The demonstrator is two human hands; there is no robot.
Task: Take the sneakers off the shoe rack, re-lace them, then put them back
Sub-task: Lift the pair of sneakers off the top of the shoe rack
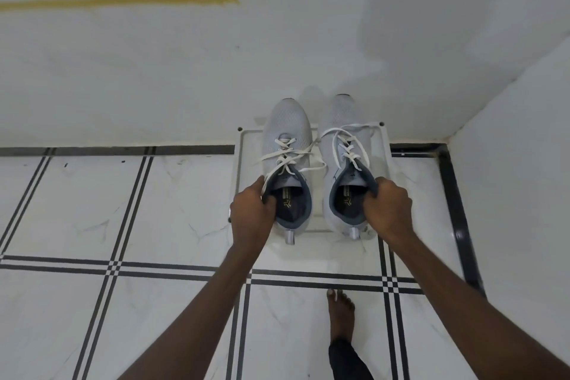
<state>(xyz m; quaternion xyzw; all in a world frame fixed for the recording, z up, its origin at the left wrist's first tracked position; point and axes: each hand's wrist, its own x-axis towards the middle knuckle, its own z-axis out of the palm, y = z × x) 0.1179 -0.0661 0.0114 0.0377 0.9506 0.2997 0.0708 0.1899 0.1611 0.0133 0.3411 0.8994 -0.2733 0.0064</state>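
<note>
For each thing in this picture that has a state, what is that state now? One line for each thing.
left sneaker: on the shoe rack, laces loose and untied, collar gripped
right sneaker: on the shoe rack, laces loose and untied, collar gripped
left hand: closed on the left sneaker's collar
right hand: closed on the right sneaker's collar
shoe rack: white, against the wall, holds both sneakers

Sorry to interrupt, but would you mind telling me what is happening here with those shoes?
A person stands over a low white plastic shoe rack set against the wall, gripping a pair of light grey mesh sneakers. The left hand pinches the collar of the left sneaker, and the right hand pinches the collar of the right sneaker. Both shoes sit over the rack, white laces loose and untied. A bare foot stands on the tiled floor.
</note>
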